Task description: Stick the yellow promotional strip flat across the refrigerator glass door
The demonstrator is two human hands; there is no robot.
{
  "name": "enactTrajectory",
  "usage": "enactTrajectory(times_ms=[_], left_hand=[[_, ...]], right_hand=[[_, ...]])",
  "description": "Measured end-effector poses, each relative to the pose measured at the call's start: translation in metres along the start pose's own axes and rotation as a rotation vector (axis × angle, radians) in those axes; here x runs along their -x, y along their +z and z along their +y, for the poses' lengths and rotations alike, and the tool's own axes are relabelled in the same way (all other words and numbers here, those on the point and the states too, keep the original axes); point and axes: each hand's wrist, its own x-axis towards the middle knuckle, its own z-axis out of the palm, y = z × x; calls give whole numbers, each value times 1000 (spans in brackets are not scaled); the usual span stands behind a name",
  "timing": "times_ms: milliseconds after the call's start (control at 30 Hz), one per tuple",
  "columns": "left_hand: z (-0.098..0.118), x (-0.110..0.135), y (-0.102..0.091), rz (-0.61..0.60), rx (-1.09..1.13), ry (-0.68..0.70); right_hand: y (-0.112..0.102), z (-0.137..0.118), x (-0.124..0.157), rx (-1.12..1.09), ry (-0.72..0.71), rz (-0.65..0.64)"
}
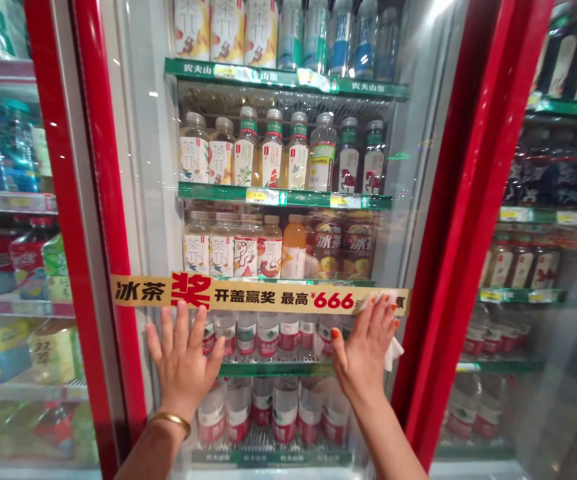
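My left hand (184,363) lies flat against the glass door, fingers spread and nothing in it. Its fingertips reach the lower edge of a tan promotional strip (246,297) with black and red lettering. A gold bangle (171,421) circles that wrist. My right hand (368,347), with orange-red nails, presses a white tissue (393,353) onto the strip's right end, covering some of its print. Part of the tissue sticks out beside the fingers; the rest is hidden beneath them. Behind the glass, bottled drinks (271,157) stand in rows.
Red door frames (461,233) run up both sides of the glass. Green-edged shelves (288,195) hold bottles and cartons inside. More drink coolers stand at left, with packed bottles (6,143), and at right, with dark-labelled bottles (563,60). Reflections show on the glass.
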Motion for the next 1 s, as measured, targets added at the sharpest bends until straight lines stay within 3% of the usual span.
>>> enactTrajectory(times_ms=[100, 167, 233, 300, 400, 433, 500, 567, 600, 667, 767, 833, 867, 933, 1000], left_hand=[[-1, 2, 1, 0, 10, -6], [-1, 2, 1, 5, 24, -13], [0, 2, 1, 12, 31, -10], [0, 1, 1, 17, 23, -1], [2, -1, 0, 28, -5, 8], [2, -2, 0, 31, -10, 10], [3, -3, -1, 35, -14, 15], [3, -3, -3, 29, -11, 18], [3, -3, -3, 23, -11, 17], [3, -2, -4, 5, -14, 10], [3, -1, -4, -12, -6, -6], [4, -1, -5, -19, 10, -17], [5, -2, -6, -25, 20, -21], [7, -4, -8, -41, 42, -36], [10, -4, -13, -70, 56, -59]], right_hand=[[5, -20, 23, 32, -249, -23], [6, -19, 34, 57, -377, -42], [5, -9, 26, 56, -322, -31], [4, -2, 0, 14, -135, 7], [2, -16, -38, -37, 15, 69], [1, -26, -42, -34, -29, 68], [2, -45, -34, -17, -256, 42], [3, -50, -15, -2, -513, 3], [3, -45, -7, 2, -575, -7], [2, -29, -5, -1, -476, -12], [2, -11, -29, -53, -41, 36], [3, -24, -46, -73, 122, 71], [5, -38, -48, -64, 117, 69], [9, -73, -37, -36, -74, 35], [14, -102, -10, -32, -371, -15]])
